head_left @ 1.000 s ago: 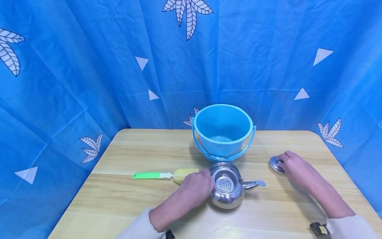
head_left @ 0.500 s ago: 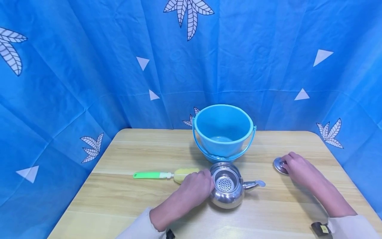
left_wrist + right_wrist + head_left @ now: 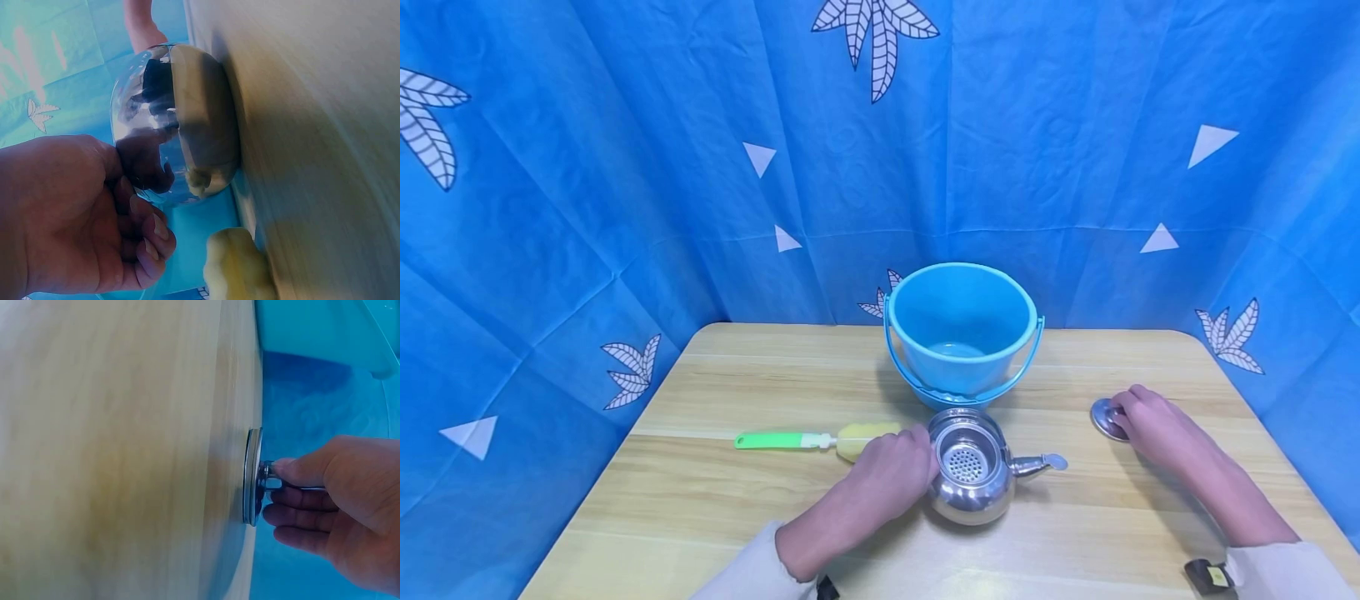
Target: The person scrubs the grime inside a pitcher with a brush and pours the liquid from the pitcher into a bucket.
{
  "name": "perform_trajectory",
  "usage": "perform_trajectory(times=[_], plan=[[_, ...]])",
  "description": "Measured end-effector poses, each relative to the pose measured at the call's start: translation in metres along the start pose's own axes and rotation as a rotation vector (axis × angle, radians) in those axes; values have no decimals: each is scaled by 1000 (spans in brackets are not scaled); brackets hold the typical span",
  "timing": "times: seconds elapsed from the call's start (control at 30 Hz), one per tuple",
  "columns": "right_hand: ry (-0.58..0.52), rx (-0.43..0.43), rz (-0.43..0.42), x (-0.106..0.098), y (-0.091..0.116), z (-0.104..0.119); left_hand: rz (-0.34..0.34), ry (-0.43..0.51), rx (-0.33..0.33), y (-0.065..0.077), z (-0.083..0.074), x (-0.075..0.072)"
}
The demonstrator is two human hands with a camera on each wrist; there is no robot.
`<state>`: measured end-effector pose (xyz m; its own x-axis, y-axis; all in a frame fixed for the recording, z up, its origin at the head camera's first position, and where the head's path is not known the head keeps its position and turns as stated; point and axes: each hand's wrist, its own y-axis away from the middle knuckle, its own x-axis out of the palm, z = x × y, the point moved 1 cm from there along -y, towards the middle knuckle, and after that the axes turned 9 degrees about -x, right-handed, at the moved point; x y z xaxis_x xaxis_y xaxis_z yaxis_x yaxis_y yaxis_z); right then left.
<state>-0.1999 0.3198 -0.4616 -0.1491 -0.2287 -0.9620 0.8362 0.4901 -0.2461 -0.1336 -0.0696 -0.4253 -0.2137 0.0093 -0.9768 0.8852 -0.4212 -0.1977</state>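
A shiny steel teapot point(image 3: 972, 502) with a perforated strainer point(image 3: 965, 463) in its open mouth stands on the table, its spout point(image 3: 1036, 463) towards the right. My left hand point(image 3: 891, 475) grips it at its upper left side with curled fingers; the part inside the grip is hidden. In the left wrist view, the teapot's rounded body point(image 3: 181, 125) is beside those fingers point(image 3: 150, 240). Over on the right, my right hand point(image 3: 1157, 429) pinches the knob of the round steel lid point(image 3: 1105, 419). In the right wrist view, the lid point(image 3: 252, 478) lies flat at the tabletop.
Behind the teapot stands a light blue bucket point(image 3: 958, 375) with its handle hanging forward. Left of the teapot lies a brush with a green handle point(image 3: 769, 440) and yellow sponge head point(image 3: 853, 442), close to my left hand. Blue curtain point(image 3: 700, 167) surrounds the wooden table point(image 3: 715, 500).
My right hand has shifted the lid slightly to the right and nearer, mostly in the first half second. My left hand and the teapot have stayed in place.
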Motion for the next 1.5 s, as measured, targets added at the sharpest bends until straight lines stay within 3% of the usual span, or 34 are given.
perform_trajectory(times=[0.83,1.1,1.5], plan=[[6,-6,-33,-1,-1,1,-33,-10,12,1,0,0],[39,-97,-158,-15,-8,22,-50,-22,14,2,0,-1],[41,-178,-250,-35,-21,59,-44,-74,56,1,1,0]])
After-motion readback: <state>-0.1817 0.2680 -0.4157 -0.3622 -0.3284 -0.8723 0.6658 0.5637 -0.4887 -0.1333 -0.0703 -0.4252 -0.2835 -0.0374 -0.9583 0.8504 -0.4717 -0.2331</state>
